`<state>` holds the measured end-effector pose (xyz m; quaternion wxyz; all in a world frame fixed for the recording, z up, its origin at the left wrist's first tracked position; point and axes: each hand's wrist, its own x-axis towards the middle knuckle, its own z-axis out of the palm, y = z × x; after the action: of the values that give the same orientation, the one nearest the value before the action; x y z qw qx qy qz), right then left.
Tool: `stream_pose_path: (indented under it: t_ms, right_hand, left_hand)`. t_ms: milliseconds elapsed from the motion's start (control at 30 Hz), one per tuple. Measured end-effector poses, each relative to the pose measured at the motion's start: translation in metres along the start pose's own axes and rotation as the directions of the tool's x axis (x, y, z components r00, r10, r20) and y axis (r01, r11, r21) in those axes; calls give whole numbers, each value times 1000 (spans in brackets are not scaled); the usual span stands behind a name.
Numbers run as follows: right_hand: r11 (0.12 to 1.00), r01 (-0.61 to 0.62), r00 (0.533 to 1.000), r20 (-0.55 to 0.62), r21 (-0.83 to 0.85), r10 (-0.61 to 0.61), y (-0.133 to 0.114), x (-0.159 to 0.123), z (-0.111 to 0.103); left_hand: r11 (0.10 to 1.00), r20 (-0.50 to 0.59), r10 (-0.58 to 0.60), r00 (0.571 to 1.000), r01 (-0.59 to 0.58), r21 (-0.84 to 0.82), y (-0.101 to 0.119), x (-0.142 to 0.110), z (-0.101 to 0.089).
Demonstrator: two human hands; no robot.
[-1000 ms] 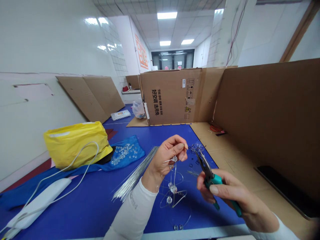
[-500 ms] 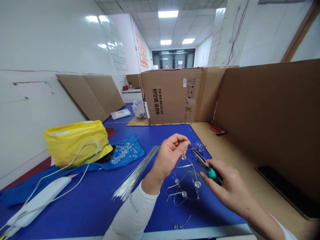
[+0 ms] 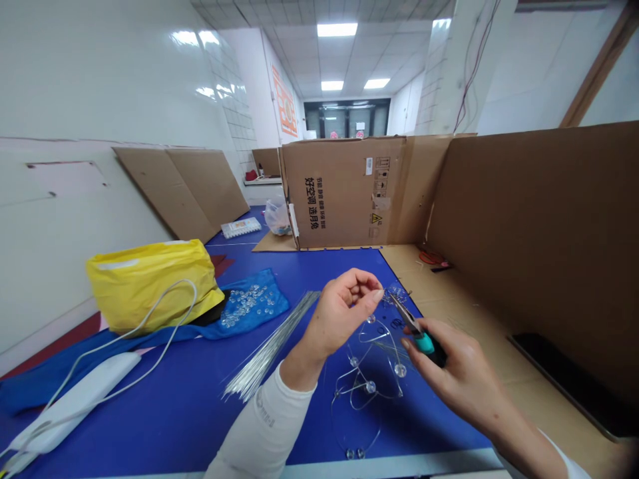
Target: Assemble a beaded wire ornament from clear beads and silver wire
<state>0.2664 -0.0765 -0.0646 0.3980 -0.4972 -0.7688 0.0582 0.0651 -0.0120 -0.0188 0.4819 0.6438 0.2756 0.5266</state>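
Observation:
Between thumb and forefinger, my left hand (image 3: 344,309) pinches the top of a bent wire piece strung with clear beads (image 3: 370,386), which hangs down over the blue tabletop. My right hand (image 3: 456,372) is wrapped round pliers with teal and black handles (image 3: 424,343). The plier jaws point up and left, just right of my left fingertips. Whether they touch the wire, I cannot tell. A small heap of wire loops (image 3: 397,293) lies behind the jaws. Left of my left wrist is a bundle of straight silvery wires (image 3: 272,349).
Loose clear beads (image 3: 247,303) lie on a blue cloth beside a yellow bag (image 3: 154,286). A white power strip (image 3: 74,402) with its cable sits front left. Cardboard walls (image 3: 349,193) stand behind and to the right. A dark flat object (image 3: 569,382) lies at right.
Both hands have shifted slightly to the right, and the beaded wire piece has swung a little right with them. My grip on the pliers stays the same.

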Motion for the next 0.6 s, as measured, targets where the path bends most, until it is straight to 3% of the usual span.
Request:
stream_pose_path:
  t_ms: [167, 333, 600]
  right_hand:
    - [1000, 0, 1000, -2, 6, 0, 1, 1, -1]
    - [1000, 9, 1000, 2, 17, -9, 1, 1, -1]
    - [999, -10, 1000, 27, 31, 9, 1, 1, -2]
  left_hand:
    - [986, 116, -79, 990, 95, -135, -1, 0, -5]
    - [963, 155, -163, 974, 191, -188, 0, -1, -7]
    - [966, 212, -142, 967, 182, -185, 2, -2, -6]
